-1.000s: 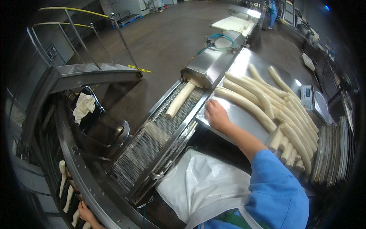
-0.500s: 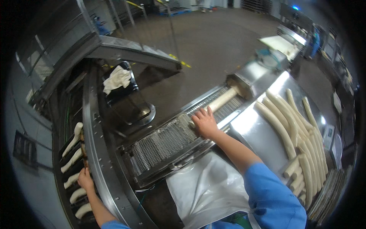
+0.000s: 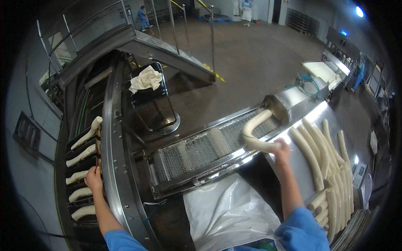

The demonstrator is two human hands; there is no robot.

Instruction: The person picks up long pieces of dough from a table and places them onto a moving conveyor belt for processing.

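A long pale dough roll (image 3: 253, 127) comes out of the metal machine housing (image 3: 293, 102) onto the wire-mesh conveyor (image 3: 201, 144). It bends back toward me in a U. My right hand (image 3: 282, 151) is closed around its near end, above the edge of the steel table (image 3: 274, 138). At the left, my left hand (image 3: 94, 179) is at the right end of a dough strip (image 3: 76, 177) in a dark, grooved baking tray (image 3: 72, 167). Its fingers look closed on that end, though partly hidden. Similar dough strips lie in the other grooves.
Several dough rolls (image 3: 320, 146) are heaped on the steel table at right, beside a scale (image 3: 360, 175). A steel rail (image 3: 109, 138) separates tray from conveyor. Beyond stand a chair with a white cloth (image 3: 146, 79) and metal stairs (image 3: 176, 58). Other people stand far off.
My right hand has moved right from the mesh conveyor to the table edge, bending the dough roll's end round with it. My left hand stays at the tray. The view has shifted.
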